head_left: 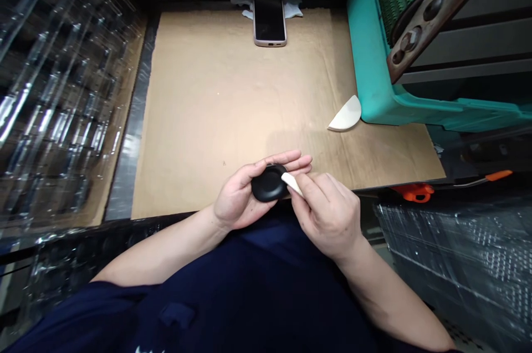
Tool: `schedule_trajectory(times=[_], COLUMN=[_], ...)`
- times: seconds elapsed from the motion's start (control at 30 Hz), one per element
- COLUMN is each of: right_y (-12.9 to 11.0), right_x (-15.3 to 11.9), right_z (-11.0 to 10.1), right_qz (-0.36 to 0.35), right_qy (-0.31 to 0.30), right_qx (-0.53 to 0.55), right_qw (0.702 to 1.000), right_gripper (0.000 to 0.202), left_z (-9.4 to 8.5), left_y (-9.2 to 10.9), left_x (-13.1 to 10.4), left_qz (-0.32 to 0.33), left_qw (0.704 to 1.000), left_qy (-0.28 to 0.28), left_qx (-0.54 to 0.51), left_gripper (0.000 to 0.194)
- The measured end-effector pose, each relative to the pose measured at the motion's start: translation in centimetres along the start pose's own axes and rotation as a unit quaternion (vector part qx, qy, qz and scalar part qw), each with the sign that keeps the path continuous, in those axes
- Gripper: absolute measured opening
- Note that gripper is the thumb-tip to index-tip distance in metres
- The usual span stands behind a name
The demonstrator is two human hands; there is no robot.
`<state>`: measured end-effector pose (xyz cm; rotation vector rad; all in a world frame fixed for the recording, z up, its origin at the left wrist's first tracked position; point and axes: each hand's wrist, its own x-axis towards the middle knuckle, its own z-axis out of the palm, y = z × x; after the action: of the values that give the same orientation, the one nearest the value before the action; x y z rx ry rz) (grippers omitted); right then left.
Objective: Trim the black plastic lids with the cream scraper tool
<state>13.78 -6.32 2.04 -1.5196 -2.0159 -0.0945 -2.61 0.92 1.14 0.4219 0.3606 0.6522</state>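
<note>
My left hand [241, 200] cradles a shallow, round black dish-like part [268, 184], thumb at its rim and fingers stretched out beneath and beyond it. The hollow side of the part faces up. Pinched in my right hand [330, 211] is a small off-white pad [292, 182], its tip at the right rim of the black part. Whether the tip presses on the surface, I cannot tell. Most of the pad is hidden by my fingers. A white half-round pad [346, 114] lies on the cardboard, beyond my right hand.
Cardboard [199, 109] covers the bench. A phone [269, 20] rests on white cloth [293, 6] at the back. To the right stands a teal bin [374, 81] below a bolted metal bracket [428, 26]. Stacked clear plastic trays [54, 92] rise at left; an orange-handled tool [418, 192] sits right.
</note>
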Motion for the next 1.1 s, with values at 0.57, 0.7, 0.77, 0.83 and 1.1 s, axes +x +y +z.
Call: schedule_trajectory(times=[0.57,0.7,0.77,0.83,1.1], right_y=[0.4,-0.4,-0.3,-0.2,0.0], right_x=[-0.1,0.5,0.9,1.0,1.0], right_z=[-0.7,0.0,0.5,0.9,0.9], right_qz=[0.079,0.030,0.039,0.056,0.023], right_qy=[0.033,-0.026,-0.016,0.011,0.017], right_qx=[0.070,0.030,0.011,0.005,-0.001], right_qw=[0.994,0.999,0.999,0.998,1.000], right_gripper=[0.020,0.016,0.017,0.021,0.018], left_z=[0.3,0.4,0.3,0.2,0.2], left_y=[0.0,0.0,0.0,0.1,0.0], left_x=[0.3,0.2,0.1,0.1,0.1], left_qz=[0.021,0.025,0.013,0.001,0.013], left_qw=[1.000,1.000,1.000,1.000,1.000], left_qy=[0.005,0.002,0.017,0.029,0.014], left_qx=[-0.001,-0.003,-0.006,-0.009,-0.001], left_gripper=[0.050,0.050,0.050,0.049,0.049])
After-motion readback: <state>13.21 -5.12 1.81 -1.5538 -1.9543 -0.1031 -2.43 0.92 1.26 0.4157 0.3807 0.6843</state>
